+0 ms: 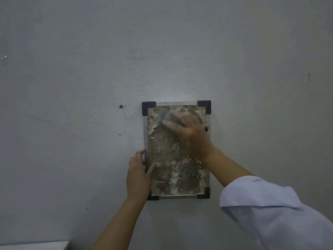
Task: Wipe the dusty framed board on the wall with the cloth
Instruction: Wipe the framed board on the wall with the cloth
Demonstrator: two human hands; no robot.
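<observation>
A small framed board (173, 168) hangs on the grey wall, with a silver frame and black corner caps. Its surface is covered in brown, patchy dust. My right hand (189, 132) presses a grey cloth (164, 115) flat against the board's upper part; the cloth is blurred and mostly hidden under my fingers. My left hand (138, 175) grips the board's left edge near the bottom, thumb on the front, fingers wrapped around the frame.
The wall (72, 87) has a screw (121, 106) left of the board's top corner and a few dark marks. A pale ledge (34, 245) shows at the bottom left corner of the view.
</observation>
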